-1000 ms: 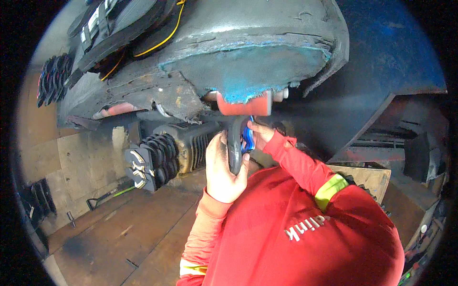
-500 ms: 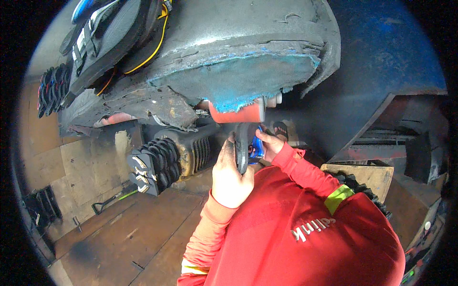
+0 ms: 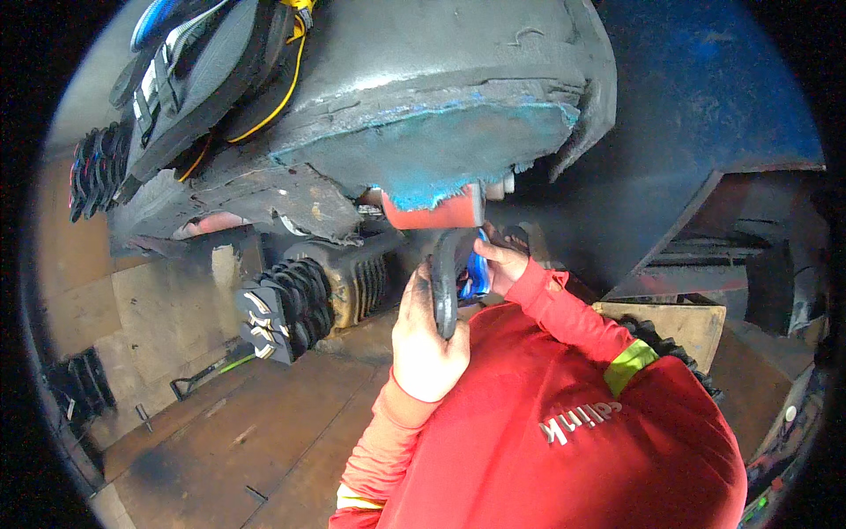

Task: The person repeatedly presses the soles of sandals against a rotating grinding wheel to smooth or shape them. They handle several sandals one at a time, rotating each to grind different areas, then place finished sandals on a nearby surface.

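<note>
Between my two hands a dark-soled sandal with blue straps (image 3: 447, 286) stands on its edge. On its left side, my left hand (image 3: 428, 339) presses the sole with fingers and thumb, and the fingertips are blackened. My right hand (image 3: 504, 263) grips the blue strap side from the right. Just beyond the sandal's far end is an orange-red roller (image 3: 436, 212), partly covered by a ragged teal cloth (image 3: 441, 154). From this angle I cannot tell whether the sandal touches the roller.
A worn grey machine hood (image 3: 432, 53) overhangs the roller. Sandals (image 3: 203, 79) lie on its left top. Stacked sandals (image 3: 286, 313) stand at lower left beside a motor housing (image 3: 361, 273). A blue panel (image 3: 687, 97) rises at right, with a wooden box (image 3: 665, 326) below.
The sandal's near end and my left hand have shifted slightly toward me. Both hands keep their hold, and the view has moved a little.
</note>
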Demonstrator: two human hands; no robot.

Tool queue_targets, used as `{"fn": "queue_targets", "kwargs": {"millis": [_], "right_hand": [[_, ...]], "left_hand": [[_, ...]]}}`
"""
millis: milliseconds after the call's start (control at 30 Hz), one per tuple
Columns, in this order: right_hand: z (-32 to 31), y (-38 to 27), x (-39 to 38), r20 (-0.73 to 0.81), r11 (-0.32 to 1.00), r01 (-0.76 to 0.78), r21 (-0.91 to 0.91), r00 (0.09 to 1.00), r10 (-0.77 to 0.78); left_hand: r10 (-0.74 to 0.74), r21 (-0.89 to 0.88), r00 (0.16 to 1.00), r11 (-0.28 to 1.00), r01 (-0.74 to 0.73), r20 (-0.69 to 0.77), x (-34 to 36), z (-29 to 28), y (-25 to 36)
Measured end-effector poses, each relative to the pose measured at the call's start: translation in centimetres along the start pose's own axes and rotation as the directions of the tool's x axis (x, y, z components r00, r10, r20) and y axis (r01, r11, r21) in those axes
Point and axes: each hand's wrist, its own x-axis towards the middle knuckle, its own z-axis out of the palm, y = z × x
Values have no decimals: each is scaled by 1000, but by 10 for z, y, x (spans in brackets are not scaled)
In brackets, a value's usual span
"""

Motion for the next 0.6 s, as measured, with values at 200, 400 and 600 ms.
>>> {"fn": "queue_targets", "kwargs": {"millis": [200,400,600], "right_hand": [[13,3,-27,-216,996,-25,89,975,44],[26,-17,-13,-95,987,17,-159,995,-33],[26,-15,5,196,998,34,-54,980,-23]], "left_hand": [[-137,-79,969,985,156,203,44,8,0],[8,15,1000,1000,-8,-11,3,-4,-2],[27,-42,999,999,-26,22,-21,-21,-7]]}}
